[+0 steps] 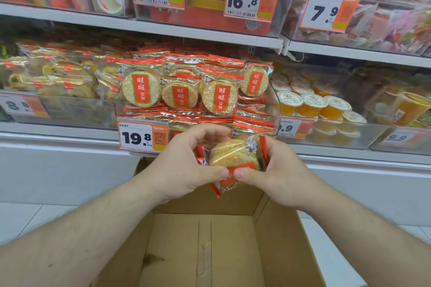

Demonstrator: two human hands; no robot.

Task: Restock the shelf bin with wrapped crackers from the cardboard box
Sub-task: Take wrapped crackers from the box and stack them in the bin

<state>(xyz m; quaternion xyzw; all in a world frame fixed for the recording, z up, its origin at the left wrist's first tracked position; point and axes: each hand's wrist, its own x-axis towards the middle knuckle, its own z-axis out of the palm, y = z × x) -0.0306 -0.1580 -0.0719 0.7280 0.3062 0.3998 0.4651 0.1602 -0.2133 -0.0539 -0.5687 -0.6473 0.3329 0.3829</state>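
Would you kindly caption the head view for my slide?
Both hands, left and right, hold wrapped crackers above the cardboard box, below the full shelf bin.

Clear plastic shelf bin (276, 105): at 12 o'clock on the middle shelf, piled with round wrapped crackers (141, 89).
Open brown cardboard box (200, 244): at 6 o'clock, below the bin.
Held stack of wrapped crackers (233, 154): at centre, above the box, before the bin, between left hand (186, 161) and right hand (275, 170).
Sealed jelly cups (312, 105): at 2 o'clock, right of the bin.
White-and-orange 19.8 price tag (142, 136): at 10 o'clock from the hands, on the bin's front.
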